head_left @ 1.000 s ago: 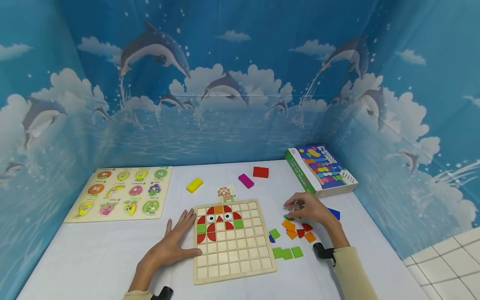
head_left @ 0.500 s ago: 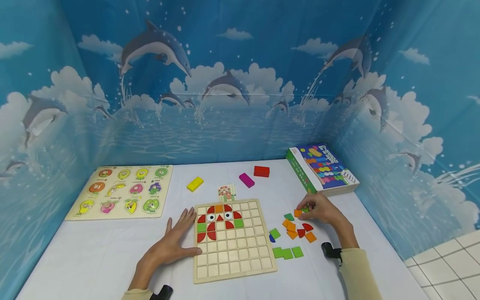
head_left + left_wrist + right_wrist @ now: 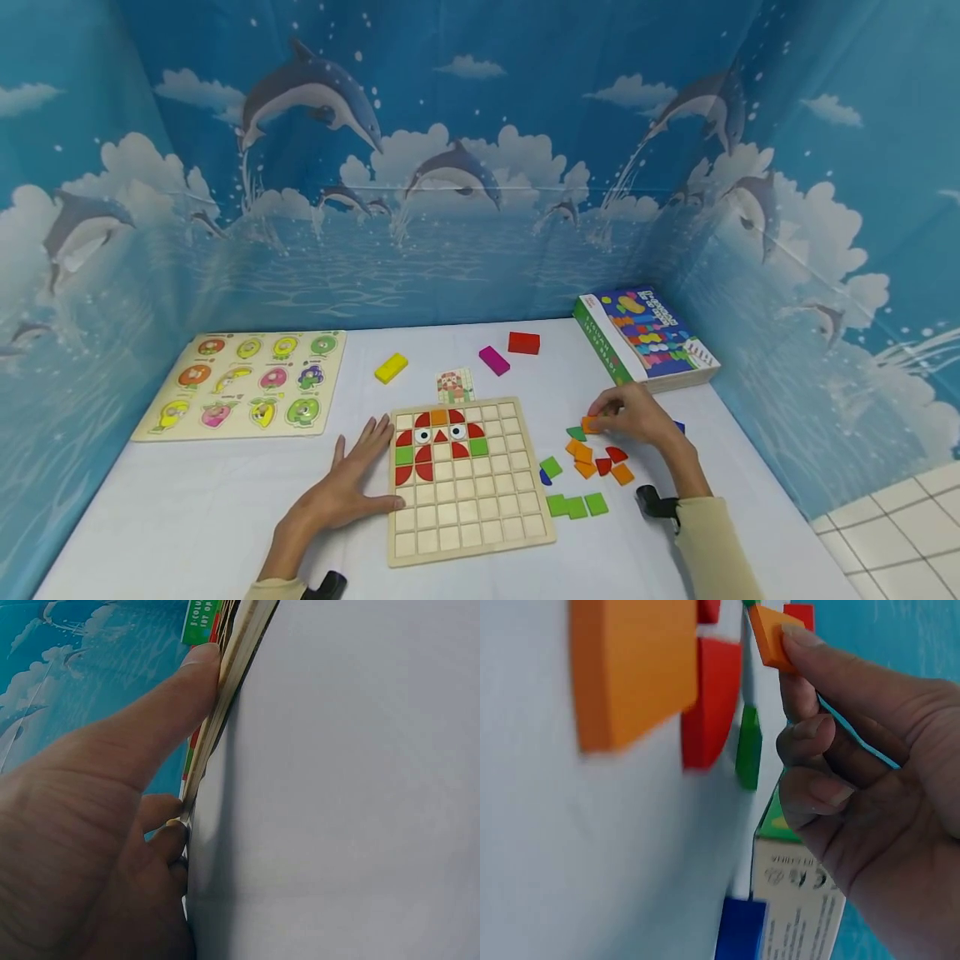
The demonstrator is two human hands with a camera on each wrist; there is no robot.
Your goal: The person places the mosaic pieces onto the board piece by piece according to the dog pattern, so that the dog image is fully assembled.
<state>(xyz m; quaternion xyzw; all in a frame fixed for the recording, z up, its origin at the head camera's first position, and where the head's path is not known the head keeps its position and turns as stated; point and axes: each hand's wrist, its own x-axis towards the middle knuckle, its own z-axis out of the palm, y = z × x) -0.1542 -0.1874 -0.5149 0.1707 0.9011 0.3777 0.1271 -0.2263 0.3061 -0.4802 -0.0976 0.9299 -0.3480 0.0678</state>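
Fingers and thumb of my right hand [image 3: 636, 412] pinch a flat orange tile [image 3: 590, 425], squarish as far as it shows, with only the tile's thickness between them; the other fingertips curl in toward the palm. A second ago they reached over a green, rounded quarter piece [image 3: 576, 434] with no orange showing in them; now that piece lies uncovered just beside the tile I grip. As I judge it, the work gains one piece in hand and none on the board, where the red, green and orange pattern is the same. Whether the tile is clear of the white-covered counter [image 3: 187, 517] I cannot tell. It is right of the pale wooden grid board [image 3: 487, 508], among loose orange pieces [image 3: 622, 474] and red rounded wedges [image 3: 617, 454], with green square tiles [image 3: 596, 503] nearer me. On the board's left side my left hand [image 3: 341, 490] stays spread, grasping nothing, thumb touching the edge. Beyond the board's far edge lies a small printed picture card [image 3: 455, 386].
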